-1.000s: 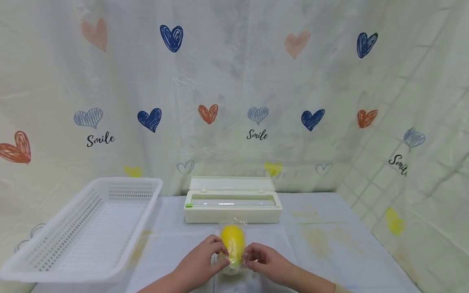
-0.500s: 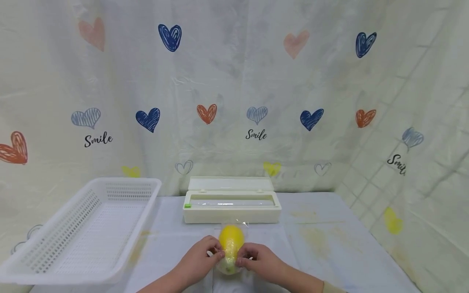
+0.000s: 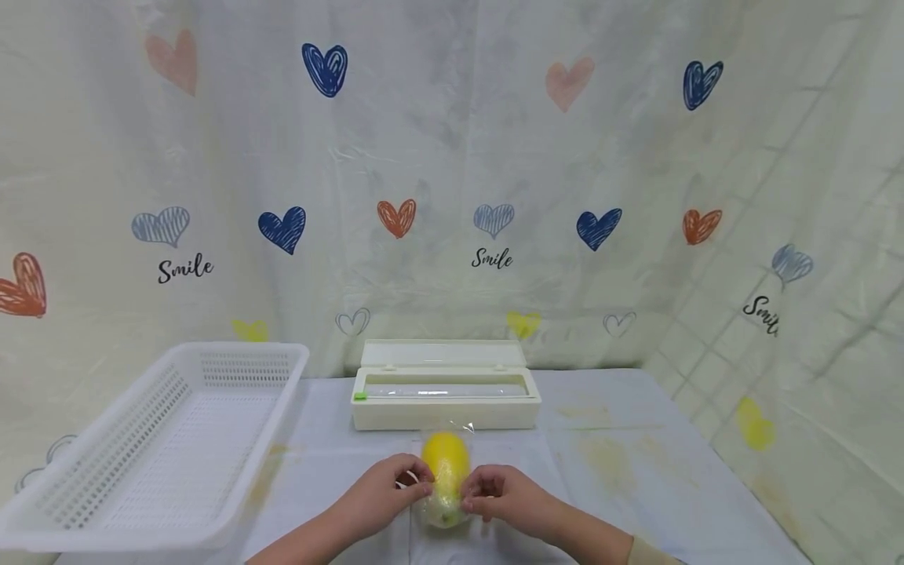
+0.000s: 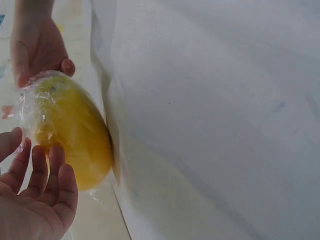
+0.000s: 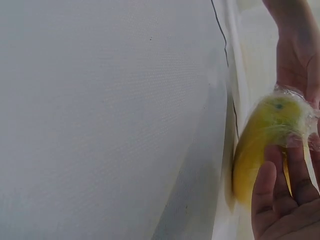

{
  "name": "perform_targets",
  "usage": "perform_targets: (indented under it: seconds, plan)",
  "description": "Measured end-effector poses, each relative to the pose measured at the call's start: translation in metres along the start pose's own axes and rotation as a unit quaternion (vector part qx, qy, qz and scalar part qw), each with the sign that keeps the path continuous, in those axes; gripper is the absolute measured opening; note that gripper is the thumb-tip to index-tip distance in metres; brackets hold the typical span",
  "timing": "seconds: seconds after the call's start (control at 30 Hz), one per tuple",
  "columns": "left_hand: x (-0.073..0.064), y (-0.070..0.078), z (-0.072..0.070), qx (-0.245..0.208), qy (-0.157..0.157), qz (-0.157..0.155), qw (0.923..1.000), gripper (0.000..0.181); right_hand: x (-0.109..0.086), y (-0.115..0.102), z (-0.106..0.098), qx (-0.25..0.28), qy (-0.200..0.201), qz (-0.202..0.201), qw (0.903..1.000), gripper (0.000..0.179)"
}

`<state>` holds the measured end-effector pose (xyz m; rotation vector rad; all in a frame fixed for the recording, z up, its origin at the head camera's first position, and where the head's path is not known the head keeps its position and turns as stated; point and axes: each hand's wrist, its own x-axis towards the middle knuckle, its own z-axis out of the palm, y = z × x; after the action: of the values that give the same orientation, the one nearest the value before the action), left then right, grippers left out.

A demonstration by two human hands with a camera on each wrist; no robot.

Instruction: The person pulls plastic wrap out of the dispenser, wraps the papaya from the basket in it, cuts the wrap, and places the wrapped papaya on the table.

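Observation:
A yellow oval fruit [image 3: 446,455] with a greenish near end lies on the table between my hands, wrapped in clear cling film [image 4: 31,107]. On its left side my left hand [image 3: 381,494] pinches the film between thumb and forefinger, the other fingers spread along the fruit in the left wrist view. From the right, my right hand [image 3: 512,502] holds the film near the fruit's lower end. Its thumb is cut off in the right wrist view, where the fingers [image 5: 297,170] lie against the wrapped fruit.
Behind the fruit stands a white cling film dispenser [image 3: 446,416], lid raised, with a roll inside and a green slider at its left end. A white perforated basket [image 3: 173,455] sits on the left. The pale-covered table [image 3: 621,463] continues to the right, before a heart-patterned curtain.
Both hands have come in on the fruit's lower end and taken hold of the film there. Within the last half second they have shifted only slightly. The fruit stays in place.

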<state>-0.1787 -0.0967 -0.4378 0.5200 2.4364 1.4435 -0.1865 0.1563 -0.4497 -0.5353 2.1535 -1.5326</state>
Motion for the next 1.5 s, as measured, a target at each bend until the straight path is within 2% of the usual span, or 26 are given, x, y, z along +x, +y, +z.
perform_targets:
  seconds: [0.13, 0.27, 0.33, 0.43, 0.57, 0.67, 0.83, 1.0, 1.3, 1.5]
  plan:
    - [0.005, -0.005, 0.002, 0.0, 0.009, 0.0, 1.0, 0.017, 0.005, -0.001, 0.001, 0.004, 0.034, 0.024, 0.9991, 0.017]
    - [0.009, -0.011, 0.005, -0.008, 0.01, -0.012, 0.9999, 0.017, 0.01, -0.002, 0.004, 0.004, 0.074, 0.066, 0.9951, 0.027]
    - [0.011, -0.013, 0.006, -0.011, 0.008, -0.021, 0.9997, 0.017, 0.011, 0.0, 0.005, 0.002, 0.079, 0.085, 0.9933, 0.03]
    - [0.012, -0.015, 0.006, -0.005, 0.006, -0.028, 0.9996, 0.021, 0.012, 0.001, 0.003, 0.002, 0.062, 0.101, 0.993, 0.032]
    - [0.013, -0.015, 0.003, -0.002, -0.005, -0.032, 0.9995, 0.025, 0.011, 0.0, -0.004, 0.026, 0.027, 0.089, 0.9953, 0.031]
    - [0.013, -0.013, 0.0, 0.0, -0.01, -0.024, 0.9997, 0.03, 0.01, -0.002, -0.008, 0.032, 0.019, 0.074, 0.9965, 0.029]
    - [0.015, -0.011, -0.002, 0.022, 0.004, -0.005, 0.9997, 0.037, 0.014, 0.0, -0.009, -0.001, 0.035, 0.058, 0.9977, 0.023]
    - [0.017, -0.011, -0.002, 0.035, 0.013, -0.009, 0.9993, 0.038, 0.02, 0.002, -0.006, -0.031, 0.048, 0.057, 0.9968, 0.023]
    - [0.021, -0.018, -0.007, 0.022, -0.004, -0.008, 0.9997, 0.032, 0.022, -0.002, -0.012, -0.025, 0.041, 0.044, 0.9979, 0.027]
    - [0.022, -0.012, -0.004, 0.023, -0.015, -0.019, 0.9995, 0.058, 0.027, -0.009, -0.006, -0.097, 0.072, 0.036, 0.9921, 0.038]
